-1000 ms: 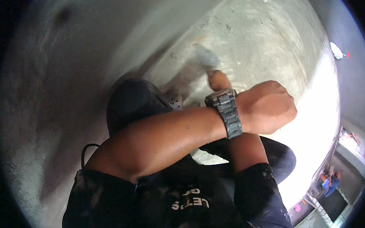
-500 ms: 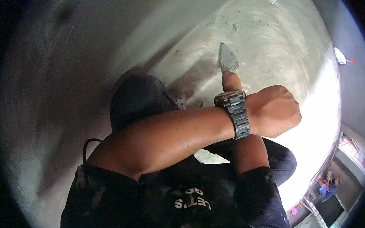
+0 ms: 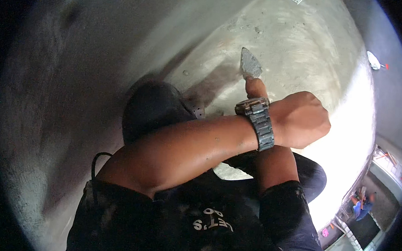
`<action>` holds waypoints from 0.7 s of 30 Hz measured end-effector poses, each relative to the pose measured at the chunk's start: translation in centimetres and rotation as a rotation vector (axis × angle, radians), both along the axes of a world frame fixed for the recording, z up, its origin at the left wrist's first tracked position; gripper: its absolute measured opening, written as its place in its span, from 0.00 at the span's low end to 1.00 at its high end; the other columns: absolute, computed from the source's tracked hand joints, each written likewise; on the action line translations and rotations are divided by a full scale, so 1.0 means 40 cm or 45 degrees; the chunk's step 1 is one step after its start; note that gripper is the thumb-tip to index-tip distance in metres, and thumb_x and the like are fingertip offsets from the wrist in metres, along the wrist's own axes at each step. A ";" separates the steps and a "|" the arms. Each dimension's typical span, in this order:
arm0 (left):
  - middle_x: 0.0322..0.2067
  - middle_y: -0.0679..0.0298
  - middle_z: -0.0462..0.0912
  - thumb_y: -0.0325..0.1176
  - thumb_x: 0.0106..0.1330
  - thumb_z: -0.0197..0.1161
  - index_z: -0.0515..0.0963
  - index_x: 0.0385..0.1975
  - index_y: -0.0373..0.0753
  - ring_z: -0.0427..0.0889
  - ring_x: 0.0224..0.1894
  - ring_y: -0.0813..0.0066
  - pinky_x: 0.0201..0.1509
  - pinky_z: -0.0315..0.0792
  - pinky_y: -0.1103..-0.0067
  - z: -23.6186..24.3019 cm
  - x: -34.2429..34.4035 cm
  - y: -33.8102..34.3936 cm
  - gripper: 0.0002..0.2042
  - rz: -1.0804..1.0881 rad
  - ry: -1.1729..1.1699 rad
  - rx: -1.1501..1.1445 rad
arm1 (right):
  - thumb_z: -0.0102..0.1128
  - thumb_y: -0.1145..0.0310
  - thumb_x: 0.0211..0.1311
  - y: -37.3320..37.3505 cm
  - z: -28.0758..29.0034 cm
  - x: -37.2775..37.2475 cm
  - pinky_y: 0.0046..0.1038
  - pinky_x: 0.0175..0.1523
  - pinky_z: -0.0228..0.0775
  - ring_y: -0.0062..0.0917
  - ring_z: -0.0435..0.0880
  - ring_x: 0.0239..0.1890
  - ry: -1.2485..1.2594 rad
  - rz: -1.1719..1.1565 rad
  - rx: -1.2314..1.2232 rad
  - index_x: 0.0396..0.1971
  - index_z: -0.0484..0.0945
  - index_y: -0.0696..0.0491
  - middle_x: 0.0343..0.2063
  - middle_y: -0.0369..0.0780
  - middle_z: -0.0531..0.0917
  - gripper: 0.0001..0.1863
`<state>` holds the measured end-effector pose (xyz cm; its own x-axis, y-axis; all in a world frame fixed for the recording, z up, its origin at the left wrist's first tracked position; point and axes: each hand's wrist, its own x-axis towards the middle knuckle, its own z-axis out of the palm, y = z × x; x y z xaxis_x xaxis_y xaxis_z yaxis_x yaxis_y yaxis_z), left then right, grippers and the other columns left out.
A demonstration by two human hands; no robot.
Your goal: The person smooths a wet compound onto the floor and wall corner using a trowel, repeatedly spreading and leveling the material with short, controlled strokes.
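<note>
My left forearm, with a dark chunky wristwatch [image 3: 260, 123] on it, crosses over my right arm. At its end my left hand [image 3: 302, 120] is curled into a fist, back upward; its fingers and anything inside them are hidden. Beyond the watch my right hand [image 3: 255, 88] shows only in part, closed around a pointed trowel whose handle is covered. The trowel's blade [image 3: 250, 63] is coated with grey mortar and points away from me, over the smooth, pale grey plastered surface [image 3: 298, 53].
My bent knee [image 3: 152, 110] and a dark perforated shoe [image 3: 199, 112] are left of the arms. A grey wall [image 3: 68, 88] rises at left. A white object [image 3: 373, 60] with a red tip lies far right. At lower right, another person [image 3: 363, 208] sits near pale blocks [image 3: 353, 242].
My left fist and watch have shifted slightly up and left. The trowel blade has turned a little in my right hand, showing more of its mortar-covered face.
</note>
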<state>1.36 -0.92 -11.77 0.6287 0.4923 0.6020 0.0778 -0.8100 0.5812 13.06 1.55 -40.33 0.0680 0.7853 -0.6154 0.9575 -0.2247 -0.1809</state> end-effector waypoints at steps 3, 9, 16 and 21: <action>0.24 0.53 0.84 0.32 0.57 0.62 0.79 0.20 0.39 0.86 0.34 0.53 0.41 0.78 0.61 0.020 0.011 0.007 0.06 -0.100 0.143 -0.087 | 0.41 0.53 0.77 -0.019 -0.031 -0.048 0.49 0.48 0.80 0.51 0.87 0.44 0.114 0.211 0.055 0.50 0.80 0.63 0.44 0.58 0.85 0.27; 0.24 0.51 0.86 0.29 0.53 0.62 0.85 0.21 0.38 0.89 0.31 0.57 0.37 0.80 0.66 -0.009 -0.001 0.010 0.06 -0.079 0.144 -0.046 | 0.42 0.49 0.76 -0.080 0.151 -0.325 0.48 0.59 0.76 0.53 0.83 0.53 0.171 0.191 -0.296 0.54 0.80 0.60 0.50 0.57 0.84 0.29; 0.24 0.52 0.84 0.33 0.57 0.63 0.79 0.21 0.39 0.86 0.33 0.52 0.39 0.79 0.61 -0.025 0.002 0.013 0.07 -0.062 0.134 -0.074 | 0.48 0.71 0.73 0.129 0.093 -0.086 0.50 0.29 0.82 0.43 0.89 0.27 0.253 0.056 -0.008 0.50 0.78 0.61 0.31 0.52 0.87 0.14; 0.24 0.52 0.84 0.33 0.57 0.62 0.79 0.21 0.38 0.86 0.32 0.52 0.39 0.79 0.61 -0.013 0.044 0.023 0.07 -0.114 0.096 -0.089 | 0.45 0.63 0.74 0.209 0.005 -0.094 0.45 0.33 0.83 0.42 0.90 0.27 0.374 -0.223 -0.168 0.39 0.83 0.61 0.28 0.51 0.87 0.19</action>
<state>3.10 -0.02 -12.30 0.7139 0.4714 0.5178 0.0526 -0.7735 0.6317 9.31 9.91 -40.15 0.0000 0.6898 -0.7240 0.8139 -0.4207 -0.4008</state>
